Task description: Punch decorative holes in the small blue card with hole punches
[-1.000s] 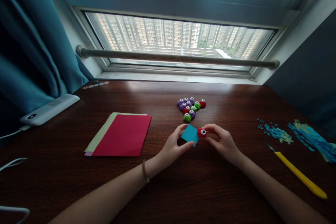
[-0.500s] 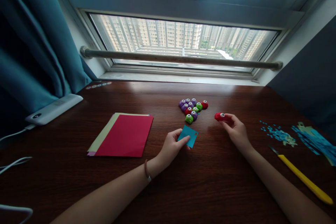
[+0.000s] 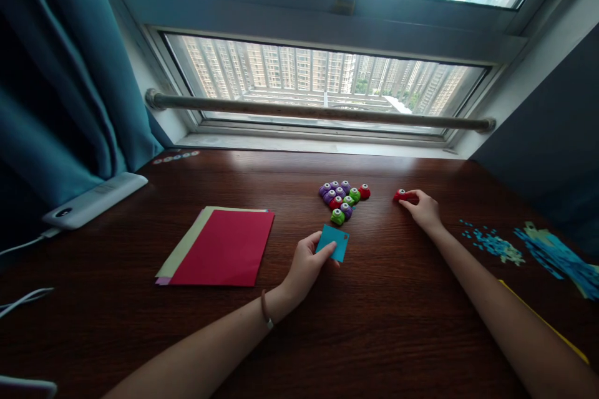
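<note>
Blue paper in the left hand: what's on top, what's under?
Thumb of the left hand on top; a fingertip underneath shows past the lower edge. Anything else under the blue paper is covered.

From the left hand (image 3: pixel 305 264), bare table (image 3: pixel 379 287) is stretching toward three o'clock — the right forearm (image 3: pixel 477 283) is barring its end. Toys (image 3: pixel 348 201) are blocking one o'clock, paper sheets (image 3: pixel 222 249) nine — six o'clock is lying open.

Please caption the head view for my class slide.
Left hand holding a blue paper square, right hand holding a red eye-topped piece, apart from a colourful cluster of similar pieces.
</note>
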The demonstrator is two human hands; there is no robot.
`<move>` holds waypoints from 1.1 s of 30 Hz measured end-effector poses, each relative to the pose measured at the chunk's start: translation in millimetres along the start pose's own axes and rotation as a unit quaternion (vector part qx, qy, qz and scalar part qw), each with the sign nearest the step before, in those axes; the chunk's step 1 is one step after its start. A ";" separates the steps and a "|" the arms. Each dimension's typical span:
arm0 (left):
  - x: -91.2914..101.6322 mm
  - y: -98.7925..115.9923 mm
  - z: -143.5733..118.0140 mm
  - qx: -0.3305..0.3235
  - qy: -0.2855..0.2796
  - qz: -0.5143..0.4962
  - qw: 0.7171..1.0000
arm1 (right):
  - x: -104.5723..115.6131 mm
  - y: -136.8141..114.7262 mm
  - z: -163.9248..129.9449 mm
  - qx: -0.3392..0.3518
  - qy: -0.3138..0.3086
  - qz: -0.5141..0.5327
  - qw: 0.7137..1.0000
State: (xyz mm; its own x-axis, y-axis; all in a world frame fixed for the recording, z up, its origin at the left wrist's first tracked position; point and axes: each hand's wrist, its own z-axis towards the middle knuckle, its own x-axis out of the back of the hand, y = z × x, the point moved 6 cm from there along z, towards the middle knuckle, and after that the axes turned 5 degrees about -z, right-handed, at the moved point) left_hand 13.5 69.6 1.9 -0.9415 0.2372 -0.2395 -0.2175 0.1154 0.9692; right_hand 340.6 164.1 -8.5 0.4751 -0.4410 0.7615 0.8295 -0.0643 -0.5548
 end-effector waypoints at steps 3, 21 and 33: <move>2.5 -1.5 0.7 -0.001 0.010 -0.005 1.000 | 0.4 -12.6 -4.5 0.004 0.038 -0.012 0.999; 8.3 -1.5 -0.7 -0.013 0.023 -0.060 0.998 | -69.0 -115.6 -39.3 0.123 -0.110 0.013 0.986; 7.4 -1.8 -1.2 -0.020 0.017 -0.070 0.997 | -67.4 -116.1 -40.5 0.100 -0.116 -0.014 0.988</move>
State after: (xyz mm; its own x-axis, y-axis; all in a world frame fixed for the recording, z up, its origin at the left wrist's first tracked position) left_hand 6.6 69.9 -1.5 -0.9093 0.1879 -0.3713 -0.3571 0.1057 0.9281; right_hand 200.3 165.0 -9.0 0.4866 -0.2225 0.8448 0.8736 0.1142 -0.4731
